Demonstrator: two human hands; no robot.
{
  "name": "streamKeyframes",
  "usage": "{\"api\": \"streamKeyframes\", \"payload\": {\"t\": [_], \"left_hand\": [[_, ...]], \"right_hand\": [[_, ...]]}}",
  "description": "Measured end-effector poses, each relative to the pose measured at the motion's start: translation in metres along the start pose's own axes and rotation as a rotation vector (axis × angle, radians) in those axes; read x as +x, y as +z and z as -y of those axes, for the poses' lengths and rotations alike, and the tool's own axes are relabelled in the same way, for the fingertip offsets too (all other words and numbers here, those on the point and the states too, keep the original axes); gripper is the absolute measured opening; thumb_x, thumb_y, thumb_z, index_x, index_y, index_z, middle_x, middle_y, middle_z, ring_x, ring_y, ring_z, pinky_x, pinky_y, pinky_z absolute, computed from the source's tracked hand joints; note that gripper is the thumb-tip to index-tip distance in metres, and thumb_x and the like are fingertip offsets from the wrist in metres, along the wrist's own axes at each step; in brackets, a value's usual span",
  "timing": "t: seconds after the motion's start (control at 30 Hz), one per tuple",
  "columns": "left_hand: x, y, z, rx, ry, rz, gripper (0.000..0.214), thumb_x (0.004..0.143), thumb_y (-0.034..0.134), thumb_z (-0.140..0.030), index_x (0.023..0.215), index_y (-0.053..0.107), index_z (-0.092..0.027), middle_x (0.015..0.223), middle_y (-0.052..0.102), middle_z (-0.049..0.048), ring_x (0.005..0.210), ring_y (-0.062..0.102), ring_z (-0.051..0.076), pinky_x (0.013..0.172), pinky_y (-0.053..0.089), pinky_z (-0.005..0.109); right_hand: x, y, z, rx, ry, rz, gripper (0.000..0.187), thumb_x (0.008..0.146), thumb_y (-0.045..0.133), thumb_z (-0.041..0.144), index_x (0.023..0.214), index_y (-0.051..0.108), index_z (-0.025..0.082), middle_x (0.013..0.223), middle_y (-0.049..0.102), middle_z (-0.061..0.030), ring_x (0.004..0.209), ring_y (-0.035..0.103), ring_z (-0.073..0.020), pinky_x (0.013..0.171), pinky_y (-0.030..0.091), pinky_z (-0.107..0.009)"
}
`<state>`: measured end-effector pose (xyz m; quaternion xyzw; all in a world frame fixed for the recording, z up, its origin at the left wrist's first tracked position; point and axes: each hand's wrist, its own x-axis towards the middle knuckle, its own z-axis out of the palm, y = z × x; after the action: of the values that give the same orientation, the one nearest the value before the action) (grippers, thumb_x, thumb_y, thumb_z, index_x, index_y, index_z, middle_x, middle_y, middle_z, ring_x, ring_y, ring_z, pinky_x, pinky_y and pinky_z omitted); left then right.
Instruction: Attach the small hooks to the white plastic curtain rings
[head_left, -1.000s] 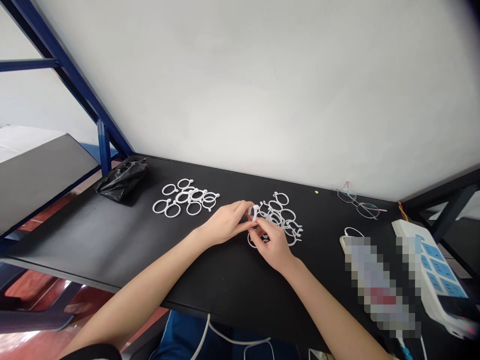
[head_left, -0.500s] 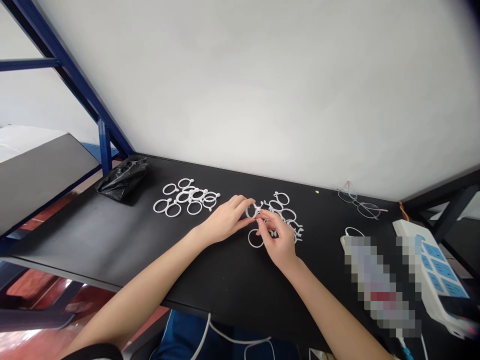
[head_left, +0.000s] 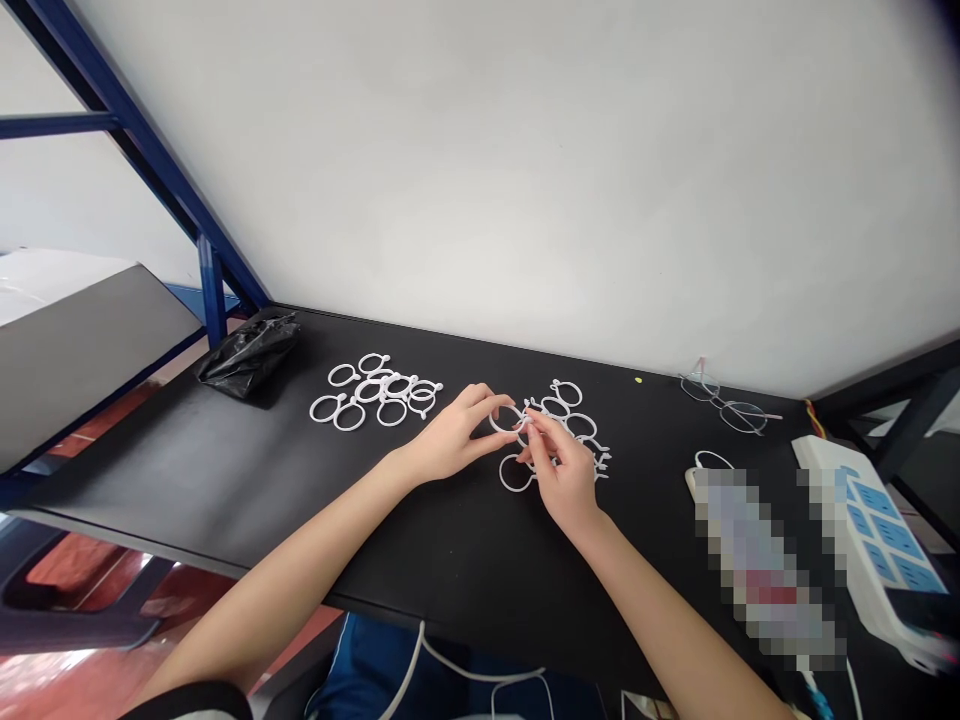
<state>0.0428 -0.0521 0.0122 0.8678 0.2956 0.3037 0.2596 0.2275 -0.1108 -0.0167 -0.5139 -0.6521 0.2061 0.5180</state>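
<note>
A white plastic curtain ring point(head_left: 504, 432) is held just above the black tabletop. The thumb and fingers of my left hand point(head_left: 454, 435) grip its left side. My right hand point(head_left: 564, 470) pinches the small fitting at its right edge; the fingertips partly cover that part. Beneath and behind my right hand lies a cluster of similar white rings point(head_left: 570, 407), some with small clip-like ends. One loose ring point(head_left: 516, 490) rests just below the hands, partly hidden by my right fingers. To the left, a second group of white rings point(head_left: 386, 385) lies overlapping.
A crumpled black plastic bag point(head_left: 251, 355) sits at the table's far left. Eyeglasses point(head_left: 739, 415) lie at the back right. A blurred-out phone point(head_left: 765, 560) and a white power strip point(head_left: 814, 465) are at the right. A white cable point(head_left: 484, 680) hangs over my lap.
The held ring has turned flatter, its fitting now pointing right. My right fingertips have shifted slightly right and up onto the fitting. Both groups of rings lie as before.
</note>
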Motion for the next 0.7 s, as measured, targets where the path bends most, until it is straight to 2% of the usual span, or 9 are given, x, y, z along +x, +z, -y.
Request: {"api": "streamKeyframes", "payload": {"t": [0.2,0.33,0.53,0.7], "left_hand": [[0.0031,-0.0046,-0.0060,-0.250,-0.090,0.007,0.033,0.090,0.059,-0.040,0.117,0.059,-0.020,0.098,0.057,0.0059,0.093,0.057,0.017,0.084,0.052,0.032],[0.0038,-0.0062,-0.0051,-0.286,-0.119,0.003,0.032,0.088,0.062,-0.040,0.113,0.060,-0.020,0.096,0.057,0.0055,0.092,0.057,0.017,0.084,0.051,0.032],[0.0023,-0.0064,0.0003,-0.373,-0.136,0.059,0.036,0.086,0.065,-0.039,0.116,0.058,-0.020,0.102,0.057,0.0059,0.095,0.056,0.017,0.085,0.048,0.031],[0.0021,-0.0070,0.0009,-0.378,-0.133,0.060,0.037,0.085,0.067,-0.039,0.116,0.058,-0.020,0.103,0.058,0.0060,0.095,0.056,0.017,0.078,0.047,0.028]], "right_hand": [[0.0011,-0.0015,0.0027,0.078,0.031,0.002,0.019,0.096,0.052,0.030,0.108,0.064,0.020,0.091,0.072,-0.0057,0.058,0.069,-0.0147,0.057,0.060,-0.030],[0.0001,-0.0005,0.0042,0.090,0.042,0.004,0.016,0.094,0.057,0.029,0.104,0.064,0.020,0.086,0.073,-0.0044,0.057,0.070,-0.0151,0.057,0.060,-0.029],[0.0005,-0.0013,0.0063,0.113,0.061,0.035,0.010,0.091,0.061,0.027,0.099,0.063,0.020,0.082,0.072,-0.0021,0.053,0.069,-0.0135,0.054,0.056,-0.026],[-0.0010,0.0002,0.0067,0.142,0.051,0.063,0.008,0.092,0.059,0.027,0.096,0.060,0.020,0.081,0.068,-0.0016,0.054,0.068,-0.0131,0.052,0.056,-0.025]]}}
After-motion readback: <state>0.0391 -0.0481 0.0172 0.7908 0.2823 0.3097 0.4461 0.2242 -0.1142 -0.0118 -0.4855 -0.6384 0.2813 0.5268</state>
